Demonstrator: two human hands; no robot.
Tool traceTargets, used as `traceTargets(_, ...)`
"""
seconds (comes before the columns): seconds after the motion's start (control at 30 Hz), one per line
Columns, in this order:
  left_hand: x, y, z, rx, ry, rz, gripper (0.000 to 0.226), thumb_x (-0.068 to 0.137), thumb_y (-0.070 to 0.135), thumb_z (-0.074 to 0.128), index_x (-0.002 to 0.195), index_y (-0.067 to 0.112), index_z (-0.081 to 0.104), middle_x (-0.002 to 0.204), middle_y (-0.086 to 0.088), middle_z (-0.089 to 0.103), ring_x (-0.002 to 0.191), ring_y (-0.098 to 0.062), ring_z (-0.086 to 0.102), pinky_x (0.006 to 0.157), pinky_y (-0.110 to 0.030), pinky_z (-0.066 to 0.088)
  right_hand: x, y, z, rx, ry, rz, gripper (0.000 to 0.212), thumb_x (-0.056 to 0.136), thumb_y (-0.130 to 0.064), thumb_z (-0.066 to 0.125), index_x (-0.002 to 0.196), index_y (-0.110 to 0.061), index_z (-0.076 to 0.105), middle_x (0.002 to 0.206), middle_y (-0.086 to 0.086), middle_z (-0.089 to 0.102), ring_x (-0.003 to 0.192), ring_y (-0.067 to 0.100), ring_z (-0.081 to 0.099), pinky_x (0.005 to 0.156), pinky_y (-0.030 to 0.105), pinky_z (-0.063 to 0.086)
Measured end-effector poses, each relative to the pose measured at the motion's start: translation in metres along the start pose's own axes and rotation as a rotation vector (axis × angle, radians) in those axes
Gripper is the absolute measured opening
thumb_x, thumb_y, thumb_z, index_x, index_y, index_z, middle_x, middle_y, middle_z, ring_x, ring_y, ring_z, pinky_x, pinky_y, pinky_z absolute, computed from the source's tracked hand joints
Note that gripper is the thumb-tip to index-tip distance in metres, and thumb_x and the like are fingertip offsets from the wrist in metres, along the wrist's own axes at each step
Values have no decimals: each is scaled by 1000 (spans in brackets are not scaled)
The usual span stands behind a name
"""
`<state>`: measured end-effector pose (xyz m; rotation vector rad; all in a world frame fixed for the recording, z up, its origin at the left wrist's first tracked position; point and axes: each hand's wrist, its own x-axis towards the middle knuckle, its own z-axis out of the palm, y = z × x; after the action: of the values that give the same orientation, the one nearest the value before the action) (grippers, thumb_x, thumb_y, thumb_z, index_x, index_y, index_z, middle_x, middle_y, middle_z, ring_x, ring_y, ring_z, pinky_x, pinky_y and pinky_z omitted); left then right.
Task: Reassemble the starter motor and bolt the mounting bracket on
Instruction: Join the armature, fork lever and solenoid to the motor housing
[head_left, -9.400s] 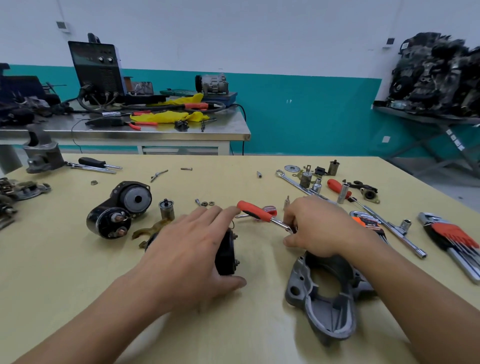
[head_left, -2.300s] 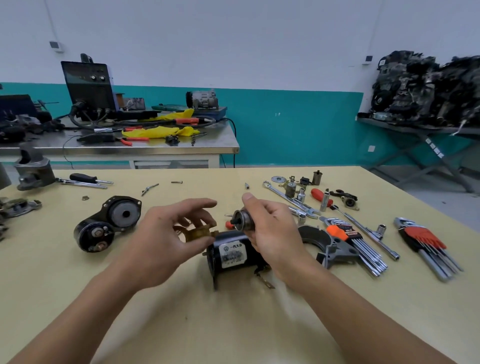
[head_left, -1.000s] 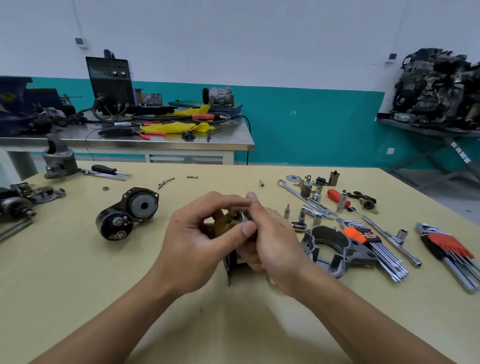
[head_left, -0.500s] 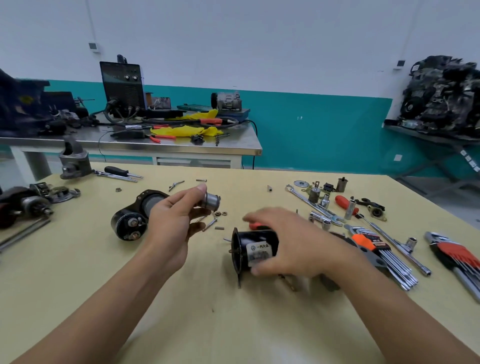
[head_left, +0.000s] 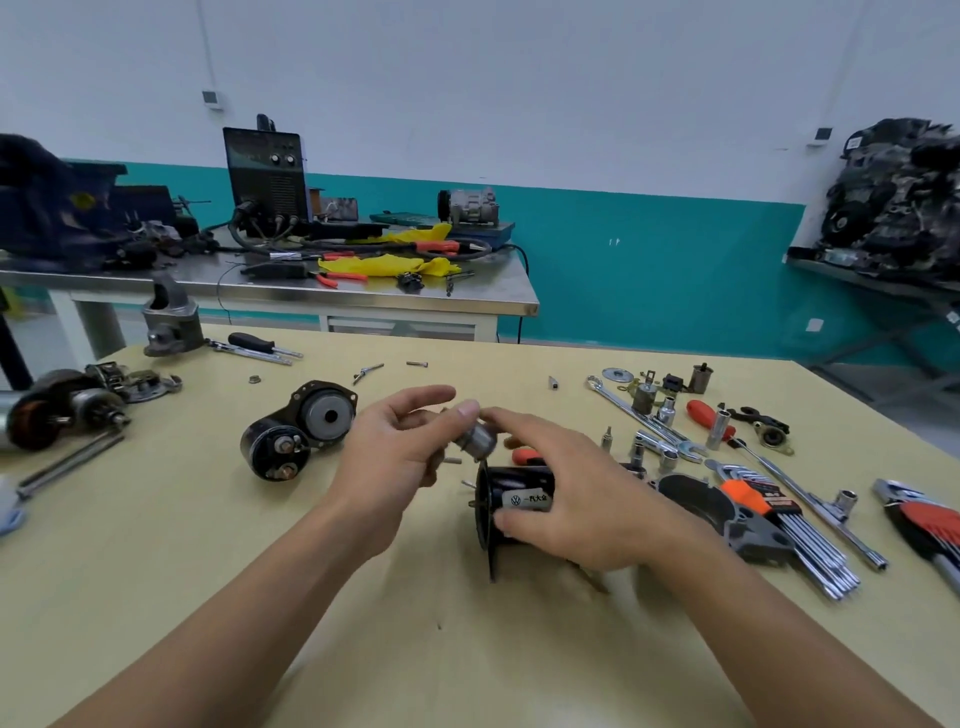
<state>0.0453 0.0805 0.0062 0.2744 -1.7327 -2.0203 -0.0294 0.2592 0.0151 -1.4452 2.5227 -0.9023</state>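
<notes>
We had brought the metal cylinder (head_left: 477, 440), pinched in our left hand (head_left: 395, 457), to eleven o'clock of the motor body (head_left: 511, 480) gripped by our right hand (head_left: 582, 499), so refitting seemed near.

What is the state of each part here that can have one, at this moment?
left grip, pinches the metal cylinder above the table.
right grip, holds the motor body.
motor body, lying on its side on the table.
solenoid unit, lying apart, not fitted.
mounting bracket, lying loose, not bolted on.
orange hex key set, lying partly on the bracket.
</notes>
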Motion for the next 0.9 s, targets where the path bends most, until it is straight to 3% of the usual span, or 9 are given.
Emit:
traceTargets(0.13,-6,2,8,51,-104,88,71,63,36,85,127,17,59,70,-5,67,52,-6,57,49,-13,43,10,-14,9,206,175,-90,60,87,-34,69,142,-41,46,118,-19,65,107,2,62,96,29,52)
traceTargets(0.23,-8,5,6,69,-133,94,75,64,31,85,130,15,55,69,-1,71,59,-6,66,54,-11,47,13,-19,10,201,224,-184,19,93,-28,70,111,-26,65,90,-6,70,82,17,66,76,42,56)
traceTargets(0.37,-1,19,-10,201,-164,101,69,61,61,87,114,22,68,86,1,78,65,-1,68,56,-13,47,9,-13,9,269,315,-148,19,90,-30,73,108,-29,69,82,-5,71,77,17,68,75,44,57)
traceTargets(0.43,19,35,-39,427,79,175,61,64,77,76,97,25,75,86,12,77,72,4,68,60,-17,48,8,-7,5,373,414,-63,19,88,-30,74,106,-32,66,83,-1,73,76,18,71,71,38,61)
traceTargets(0.5,42,51,-83,865,397,101,69,75,81,61,106,21,73,101,5,75,89,-10,68,72,-31,51,7,1,0,513,522,35,19,89,-29,73,102,-35,60,83,-3,76,74,16,74,64,27,61)
traceTargets(0.53,51,55,-104,1084,461,-38,81,77,83,56,116,12,68,114,-6,72,97,-22,65,79,-37,51,6,4,-2,577,564,84,20,90,-29,72,101,-36,57,84,-5,76,73,14,75,60,22,59)
traceTargets(0.63,63,48,-129,1326,294,-404,106,73,82,62,143,4,46,142,-18,54,117,-37,56,90,-43,52,5,8,-3,713,611,191,20,93,-31,69,99,-39,52,83,-12,76,70,12,76,51,19,55)
traceTargets(0.73,70,31,-103,1542,122,-345,120,61,79,75,154,20,26,146,-12,46,125,-33,53,91,-42,50,6,8,-1,728,623,223,18,94,-33,67,101,-39,51,82,-16,76,69,12,76,50,21,56)
traceTargets(0.9,74,9,-66,1865,210,-152,58,82,41,68,129,19,44,118,-8,55,105,-34,62,78,-49,58,-1,7,0,733,649,196,21,93,-30,69,102,-40,52,84,-10,77,71,14,76,58,23,60)
